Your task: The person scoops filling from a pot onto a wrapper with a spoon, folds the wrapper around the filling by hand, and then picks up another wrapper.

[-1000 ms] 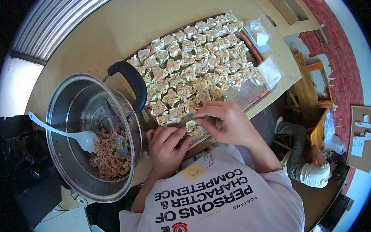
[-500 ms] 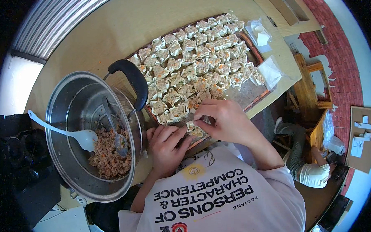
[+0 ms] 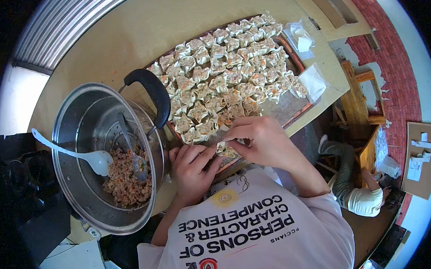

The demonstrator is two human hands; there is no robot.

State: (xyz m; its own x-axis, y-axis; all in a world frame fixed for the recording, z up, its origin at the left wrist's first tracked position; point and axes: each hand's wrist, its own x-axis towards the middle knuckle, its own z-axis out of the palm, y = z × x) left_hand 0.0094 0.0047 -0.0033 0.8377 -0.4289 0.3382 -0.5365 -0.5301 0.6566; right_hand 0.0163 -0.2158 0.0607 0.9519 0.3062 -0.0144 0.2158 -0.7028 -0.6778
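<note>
At the near edge of the tray [image 3: 280, 109], we hold one open-topped dumpling [image 3: 226, 149], its rim pinched by our right hand [image 3: 263, 140], probably to gather the wrapper. Our left hand [image 3: 191, 170] curls beside it, seemingly for steadiness; whether it grips, we cannot tell. At twelve o'clock stand rows of dumplings [image 3: 217, 82], too many to count, packed close perhaps to save room. At nine o'clock, one pot [image 3: 78, 125] holds filling [image 3: 128, 183] and two spoons, one white [image 3: 98, 162], one metal [image 3: 140, 168].
</note>
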